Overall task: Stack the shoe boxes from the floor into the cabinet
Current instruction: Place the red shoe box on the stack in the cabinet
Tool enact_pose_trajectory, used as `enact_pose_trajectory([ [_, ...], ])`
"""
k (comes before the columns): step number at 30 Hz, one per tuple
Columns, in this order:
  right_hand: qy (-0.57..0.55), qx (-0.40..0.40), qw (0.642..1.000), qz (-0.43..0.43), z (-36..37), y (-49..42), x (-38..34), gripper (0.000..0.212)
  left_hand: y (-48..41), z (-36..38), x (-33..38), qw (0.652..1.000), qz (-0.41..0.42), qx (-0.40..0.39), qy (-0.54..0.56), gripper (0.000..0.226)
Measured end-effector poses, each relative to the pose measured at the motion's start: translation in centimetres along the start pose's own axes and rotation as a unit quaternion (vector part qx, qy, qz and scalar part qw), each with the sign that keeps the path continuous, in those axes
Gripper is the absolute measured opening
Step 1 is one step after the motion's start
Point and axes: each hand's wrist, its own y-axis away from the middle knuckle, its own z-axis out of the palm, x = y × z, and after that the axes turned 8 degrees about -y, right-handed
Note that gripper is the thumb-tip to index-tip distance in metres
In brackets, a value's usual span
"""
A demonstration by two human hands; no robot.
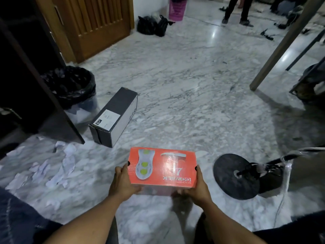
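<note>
An orange shoe box (168, 166) with a printed shoe sole hangs just above the marble floor at the lower centre. My left hand (123, 182) grips its left end and my right hand (197, 187) grips its right end, fingers under the near bottom edge. A dark grey shoe box (114, 117) with a white label lies on the floor farther away, to the left. The dark cabinet (26, 85) stands open at the far left, its door edge (58, 110) angled out toward the grey box.
A bin lined with a black bag (73, 88) sits beside the cabinet door. Crumpled white paper (58, 166) litters the floor at left. A black round stand base (233, 175) lies at right. A table leg (281, 48), black bags (153, 25) and a standing person's legs (237, 13) are farther off.
</note>
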Motion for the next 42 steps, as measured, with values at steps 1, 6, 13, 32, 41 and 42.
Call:
enact_pose_trajectory([
  [1, -0.004, 0.001, 1.0, -0.003, -0.1, 0.4, -0.4, 0.11, 0.2, -0.7, 0.0, 1.0, 0.007, 0.012, 0.01, 0.116],
  [6, -0.056, -0.032, 0.997, -0.041, 0.1, 1.5, -3.8, 0.102, 1.6, -6.0, 0.5, 0.994, 0.028, 0.094, 0.048, 0.116],
  [13, -0.121, -0.18, 0.973, -0.075, 3.8, 4.6, -15.6, 0.07, 7.6, -19.0, -0.7, 0.968, 0.059, 0.244, -0.008, 0.112],
  [32, -0.096, -0.447, 0.829, -0.321, 25.4, 18.2, -45.1, 0.099, 36.7, -44.8, -7.4, 0.821, -0.091, 0.563, -0.019, 0.11],
  [41, -0.156, -0.445, 0.755, -0.456, 30.1, 23.6, -59.9, 0.065, 41.4, -57.1, -6.4, 0.744, -0.149, 0.645, -0.091, 0.115],
  [42, -0.172, -0.436, 0.749, -0.468, 30.8, 23.9, -61.4, 0.068, 41.3, -58.5, -6.5, 0.735, -0.146, 0.657, -0.084, 0.111],
])
